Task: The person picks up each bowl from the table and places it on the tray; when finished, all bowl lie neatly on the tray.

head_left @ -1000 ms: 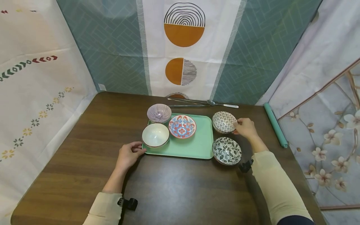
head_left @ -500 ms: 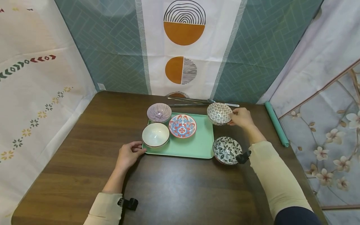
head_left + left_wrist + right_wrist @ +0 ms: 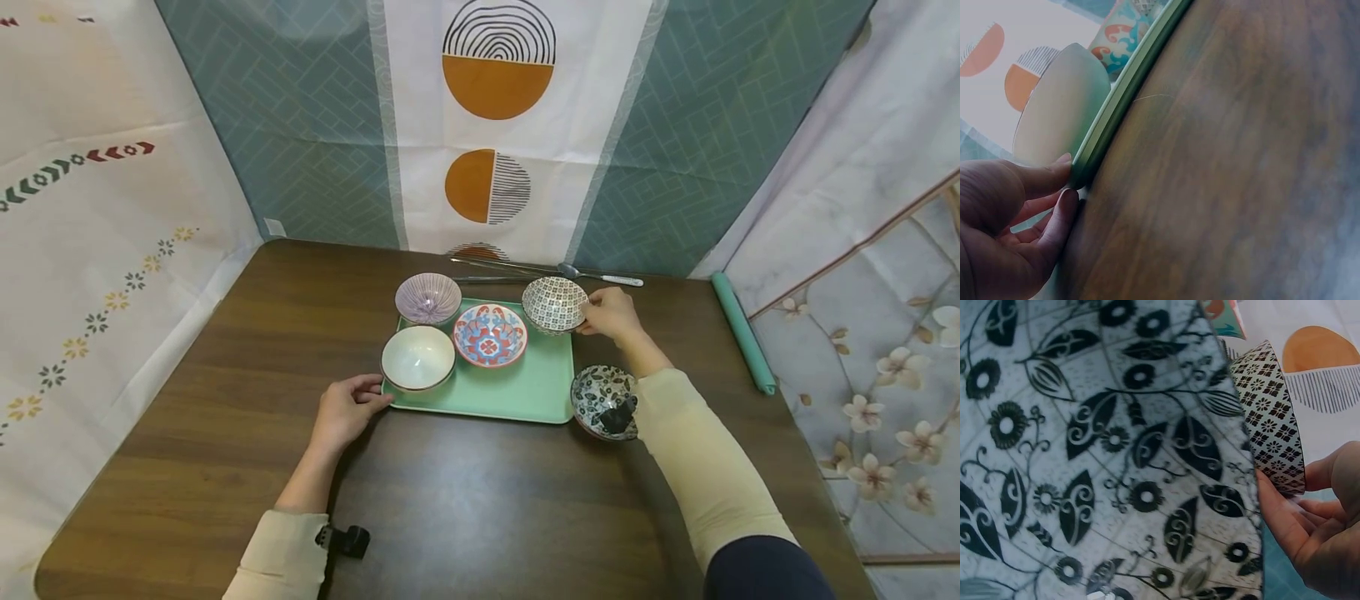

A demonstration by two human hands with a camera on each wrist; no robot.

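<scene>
My left hand (image 3: 345, 414) pinches the near left corner of a green tray (image 3: 517, 396) between thumb and fingers; the left wrist view shows the tray rim (image 3: 1105, 119) there. A bowl with a small checkered flower pattern (image 3: 555, 304) is over the tray's far right corner, its rim pinched by my right hand (image 3: 613, 317). Whether it touches the tray I cannot tell. On the tray are a white bowl (image 3: 417, 358), a purple striped bowl (image 3: 427, 298) and a red-and-blue patterned bowl (image 3: 489, 335). A black-and-white leaf-patterned bowl (image 3: 1110, 450) stands at the tray's near right corner, partly hidden by my right sleeve.
Behind the tray lie thin metal utensils (image 3: 502, 267) and a spoon with a pale handle (image 3: 622, 281). A rolled green item (image 3: 742, 333) lies along the right edge of the brown table (image 3: 465, 508). Cloth hangings (image 3: 322, 150) stand behind.
My right hand has carried the checkered bowl up and leftward, from the table right of the tray to over its far right corner. The left hand has stayed on the tray corner.
</scene>
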